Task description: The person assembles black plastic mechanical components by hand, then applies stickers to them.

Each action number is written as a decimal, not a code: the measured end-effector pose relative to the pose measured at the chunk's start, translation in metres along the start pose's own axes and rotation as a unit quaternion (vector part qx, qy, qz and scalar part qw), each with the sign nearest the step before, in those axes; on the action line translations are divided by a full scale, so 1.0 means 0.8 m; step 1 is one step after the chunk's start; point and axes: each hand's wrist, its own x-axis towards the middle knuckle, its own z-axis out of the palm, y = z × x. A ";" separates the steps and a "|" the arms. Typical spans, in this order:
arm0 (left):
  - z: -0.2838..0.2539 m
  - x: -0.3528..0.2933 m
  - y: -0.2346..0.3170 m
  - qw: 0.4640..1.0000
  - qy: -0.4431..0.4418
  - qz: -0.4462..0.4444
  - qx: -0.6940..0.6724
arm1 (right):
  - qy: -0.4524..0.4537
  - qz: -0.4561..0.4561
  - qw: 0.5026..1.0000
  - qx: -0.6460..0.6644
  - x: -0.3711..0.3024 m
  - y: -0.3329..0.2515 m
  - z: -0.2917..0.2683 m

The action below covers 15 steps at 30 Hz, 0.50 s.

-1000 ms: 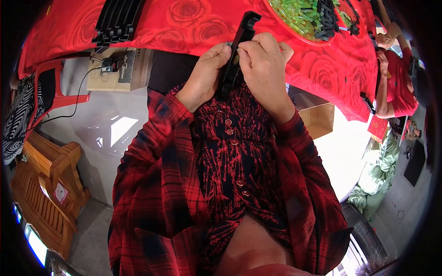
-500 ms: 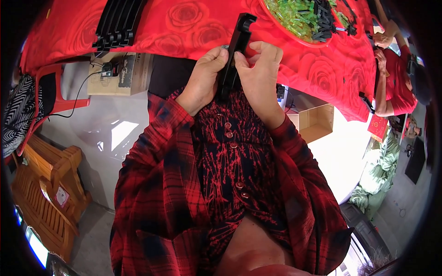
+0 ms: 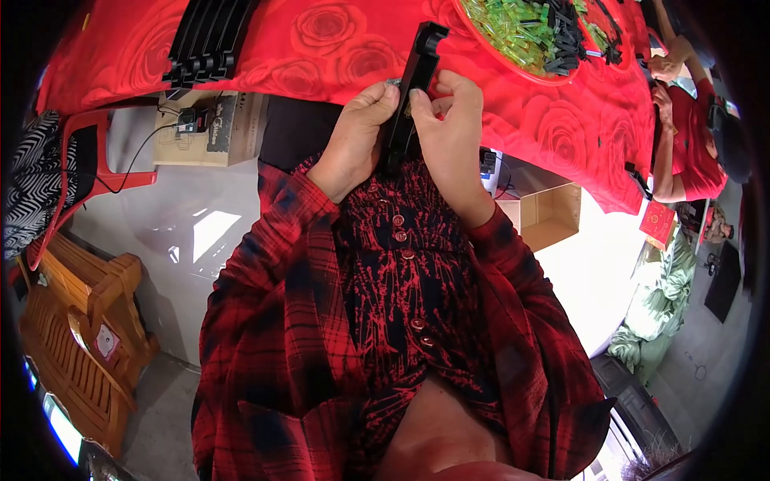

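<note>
I hold a long black plastic part (image 3: 407,100) with both my hands, in front of my chest and just at the edge of the bench (image 3: 321,48), which is covered by a red cloth with a rose pattern. My left hand (image 3: 357,136) is closed on the left side of the part, with the thumb and the fingertips pressing near its middle. My right hand (image 3: 449,128) is closed on the right side, the fingers wrapped around it and the thumb on its front face. The part stands almost upright, a little tilted, and its upper end reaches over the red cloth.

On the bench, to the upper left, lies a stack of similar black parts (image 3: 204,40) side by side. To the upper right is a red round tray (image 3: 529,74) with green translucent small pieces (image 3: 513,28) and some black pieces (I cannot tell their exact shape). Below the bench stand a cardboard box (image 3: 549,215) on the right and a wooden chair (image 3: 76,321) at the far left. Another person in a red shirt (image 3: 690,152) sits at the right side.
</note>
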 end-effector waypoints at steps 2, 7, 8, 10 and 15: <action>0.002 -0.001 0.001 1.000 0.012 -0.001 -0.009 | -0.034 0.040 0.997 0.050 0.003 0.002 0.002; -0.002 0.000 -0.002 1.000 0.009 0.003 -0.013 | -0.041 0.047 0.996 0.060 0.007 0.009 0.006; -0.002 0.000 -0.002 1.000 0.004 0.003 -0.013 | -0.040 0.047 0.996 0.060 0.008 0.009 0.006; -0.002 0.000 -0.002 1.000 0.006 0.002 -0.013 | -0.043 0.101 0.982 0.157 0.009 0.009 0.008; -0.009 0.002 -0.007 1.000 0.015 -0.001 -0.003 | -0.062 0.123 0.967 0.214 0.014 0.011 0.009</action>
